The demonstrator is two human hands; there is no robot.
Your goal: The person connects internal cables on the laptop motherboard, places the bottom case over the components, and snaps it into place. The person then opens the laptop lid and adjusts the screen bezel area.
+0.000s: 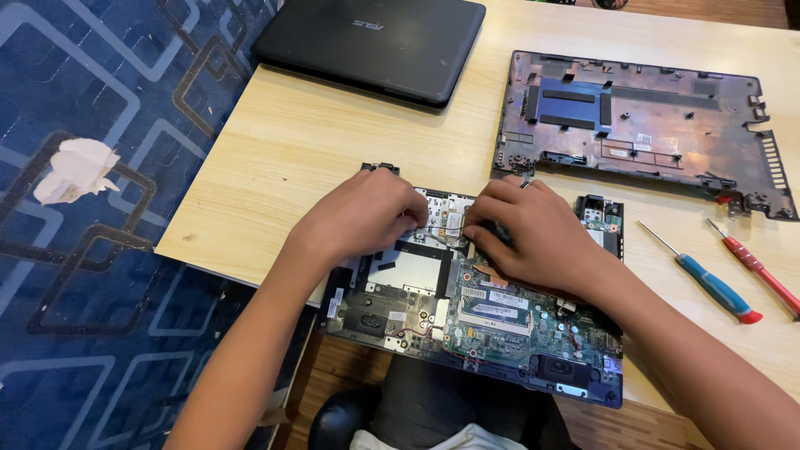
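Note:
An opened laptop base (467, 321) with its green circuit board bare lies at the near edge of the wooden table (317, 142), partly overhanging it. My left hand (358, 218) rests on the board's upper left, fingers curled down onto a small card and thin wires near the middle. My right hand (533, 233) lies beside it on the upper right, fingertips pinched at the same spot. The two hands almost touch. What the fingertips grip is hidden under them.
A removed bottom cover (642, 125) lies upside down at the back right. A closed black laptop (375, 42) sits at the back. A blue-handled screwdriver (708, 279) and a red-handled one (758, 267) lie at the right. A patterned blue carpet (92, 208) with crumpled paper (77, 169) is at the left.

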